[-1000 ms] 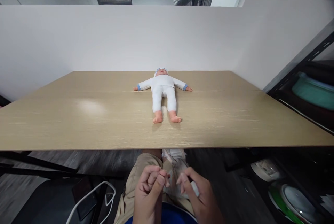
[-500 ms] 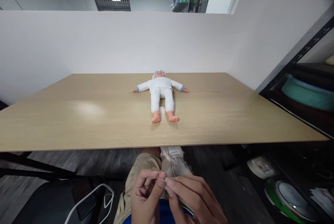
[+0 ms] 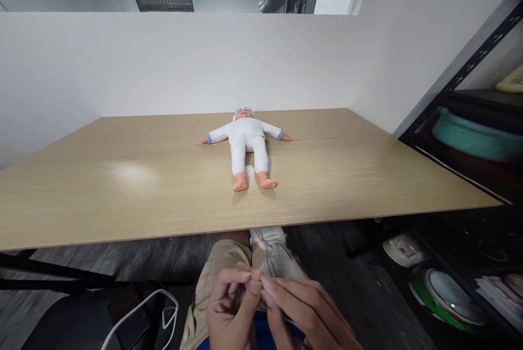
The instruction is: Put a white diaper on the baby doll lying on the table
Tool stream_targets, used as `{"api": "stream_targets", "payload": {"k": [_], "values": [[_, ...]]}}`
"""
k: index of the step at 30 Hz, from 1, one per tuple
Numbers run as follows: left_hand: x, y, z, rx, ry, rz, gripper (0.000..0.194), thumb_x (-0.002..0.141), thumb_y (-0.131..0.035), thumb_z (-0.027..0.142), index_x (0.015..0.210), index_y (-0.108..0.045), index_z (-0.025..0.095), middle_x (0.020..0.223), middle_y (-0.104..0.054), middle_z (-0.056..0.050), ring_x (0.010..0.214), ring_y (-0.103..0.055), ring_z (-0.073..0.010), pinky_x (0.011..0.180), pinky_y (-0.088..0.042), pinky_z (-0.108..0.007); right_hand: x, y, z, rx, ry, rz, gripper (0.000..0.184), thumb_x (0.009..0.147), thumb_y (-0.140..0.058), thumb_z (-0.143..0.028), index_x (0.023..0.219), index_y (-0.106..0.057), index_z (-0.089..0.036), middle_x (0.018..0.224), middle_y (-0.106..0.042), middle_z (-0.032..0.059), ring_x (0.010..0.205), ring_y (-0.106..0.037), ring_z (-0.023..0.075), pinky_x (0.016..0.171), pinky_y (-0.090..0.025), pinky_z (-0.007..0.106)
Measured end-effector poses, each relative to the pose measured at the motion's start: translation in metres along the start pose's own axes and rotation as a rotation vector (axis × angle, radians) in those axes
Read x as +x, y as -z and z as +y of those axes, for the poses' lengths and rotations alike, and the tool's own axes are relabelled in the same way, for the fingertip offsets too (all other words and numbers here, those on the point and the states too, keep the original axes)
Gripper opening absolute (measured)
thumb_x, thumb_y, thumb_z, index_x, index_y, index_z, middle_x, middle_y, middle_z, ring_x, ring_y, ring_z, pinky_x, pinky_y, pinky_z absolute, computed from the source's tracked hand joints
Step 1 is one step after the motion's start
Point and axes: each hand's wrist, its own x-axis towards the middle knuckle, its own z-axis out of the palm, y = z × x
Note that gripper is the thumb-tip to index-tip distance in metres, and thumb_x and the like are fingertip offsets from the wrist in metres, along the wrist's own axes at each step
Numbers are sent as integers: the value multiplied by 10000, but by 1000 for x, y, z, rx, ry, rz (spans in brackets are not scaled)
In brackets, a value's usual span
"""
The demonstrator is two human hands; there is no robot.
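Below the table's near edge (image 3: pixel 122 238), left hand (image 3: pixel 231 309) and right hand (image 3: pixel 304 314) pinch fingertips together, grasping nothing visible. The baby doll (image 3: pixel 247 146) lies mid-table, bare wood all round.

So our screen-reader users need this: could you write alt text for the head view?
A person's left hand and right hand meet fingertip to fingertip below a light wooden table, over a white cloth on their lap. A baby doll in white clothes lies face up on the table.
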Motion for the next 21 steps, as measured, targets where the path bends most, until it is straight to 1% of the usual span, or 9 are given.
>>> {"api": "stream_targets", "payload": {"k": [4,7,10,13,15,17,19,21], "values": [[0,-17,-10,34,16,-4,476,680,-1023,538,800,-708,202,806,-758,-22,788,-760,-181,761,-647,-244,-6,1,13,-68,-34,62,237,944,-743,5,1073,-824,-177,891,-813,21,794,-791,125,750,-670,198],[7,-28,-27,41,60,-25,458,675,-1029,520,813,-730,203,833,-786,-23,812,-768,-168,794,-644,-214,-7,5,28,-91,-72,95,263,928,-734,28,1083,-820,-165,902,-803,42,806,-787,143,740,-670,225],[19,-35,-54,58,119,-83,446,659,-1037,506,824,-760,198,881,-817,-42,852,-787,-178,818,-647,-211,-8,16,46,-117,-115,79,289,920,-712,59,1089,-809,-155,927,-798,53,843,-780,144,763,-669,229],[28,-43,-85,98,171,-175,438,668,-1028,504,849,-785,187,932,-830,-72,882,-793,-207,826,-655,-246,-17,32,69,-210,-153,1,283,929,-717,46,1096,-800,-167,960,-801,50,883,-782,139,814,-664,215],[31,-49,-106,124,194,-207,448,674,-1016,523,863,-795,183,942,-829,-84,875,-780,-208,818,-645,-254,-28,42,85,-272,-190,-44,258,952,-719,7,1110,-798,-181,976,-801,47,893,-782,139,832,-660,212],[32,-54,-124,157,219,-229,483,657,-1011,562,857,-799,176,897,-817,-85,834,-758,-205,771,-629,-250,-43,51,101,-317,-248,-68,223,981,-713,-46,1119,-799,-197,987,-800,45,899,-781,143,838,-658,218],[31,-58,-142,184,249,-249,513,646,-1004,591,865,-803,173,860,-804,-78,808,-735,-200,745,-611,-247,-58,57,116,-346,-298,-73,193,1004,-700,-86,1114,-802,-208,996,-802,41,907,-781,145,853,-655,226],[31,-58,-159,191,286,-272,520,649,-999,595,883,-806,173,881,-810,-81,827,-729,-201,772,-604,-254,-72,60,129,-360,-339,-65,168,1019,-688,-111,1090,-805,-207,997,-802,40,909,-779,143,860,-651,230]]}}
